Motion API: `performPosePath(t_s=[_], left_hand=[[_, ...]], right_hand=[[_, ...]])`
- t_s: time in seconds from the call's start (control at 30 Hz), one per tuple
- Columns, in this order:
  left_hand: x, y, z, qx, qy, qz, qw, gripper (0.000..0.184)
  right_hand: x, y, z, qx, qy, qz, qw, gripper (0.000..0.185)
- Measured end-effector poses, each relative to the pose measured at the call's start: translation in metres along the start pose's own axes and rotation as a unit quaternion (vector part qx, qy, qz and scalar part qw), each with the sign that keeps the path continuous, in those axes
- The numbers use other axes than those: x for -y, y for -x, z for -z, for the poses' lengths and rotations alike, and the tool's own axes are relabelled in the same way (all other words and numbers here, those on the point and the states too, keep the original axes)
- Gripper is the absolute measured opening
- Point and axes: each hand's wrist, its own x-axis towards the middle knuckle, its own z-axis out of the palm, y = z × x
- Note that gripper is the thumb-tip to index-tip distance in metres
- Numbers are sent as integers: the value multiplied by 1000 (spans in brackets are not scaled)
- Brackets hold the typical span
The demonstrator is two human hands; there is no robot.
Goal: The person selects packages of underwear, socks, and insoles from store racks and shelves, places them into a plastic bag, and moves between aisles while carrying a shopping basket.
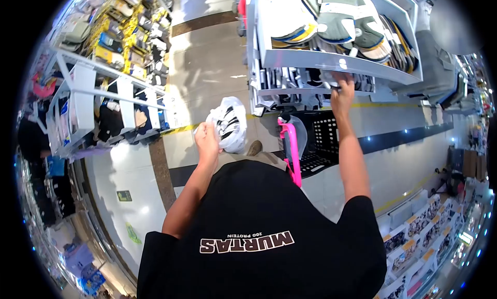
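Note:
My left hand (207, 138) grips a clear plastic bag (231, 125) with black-and-white items inside, held up over the aisle floor. My right hand (342, 88) reaches to the lower tier (321, 90) of a white display rack, among packed black-and-white goods that look like socks. Its fingers are curled and partly hidden beneath the lip of the upper bin (341, 63). A whitish thing is at the fingertips, too small to make out. Above the hand, the upper bin holds bundled socks (339, 17) in grey, white, blue and yellow.
A black shopping basket (321, 143) with a pink handle (292, 149) stands below my right forearm, close to my body. On the left is another white rack (83, 99) with clothing. More shelves (424, 231) stand at the lower right. Tiled floor (207, 55) runs between the racks.

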Motion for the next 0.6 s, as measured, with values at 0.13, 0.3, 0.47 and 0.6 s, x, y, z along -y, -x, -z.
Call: performPosePath(t_s=[0.13,0.3,0.47,0.6], left_hand=[[-10,9,6,11,-6,-8,1000,28],[-24,28,6,28,-39,-31,998,31],[-18,34,2,47,-55,-58,996,29],[-4,30,-3,89,-41,-54,994,27]], right_hand=[[-48,-23,-60,82,147,29,985,32],[-73,-12,-103,185,182,120,958,42],[-33,-16,-103,242,227,34,943,40],[115,-9,-37,465,-208,-81,856,22]])
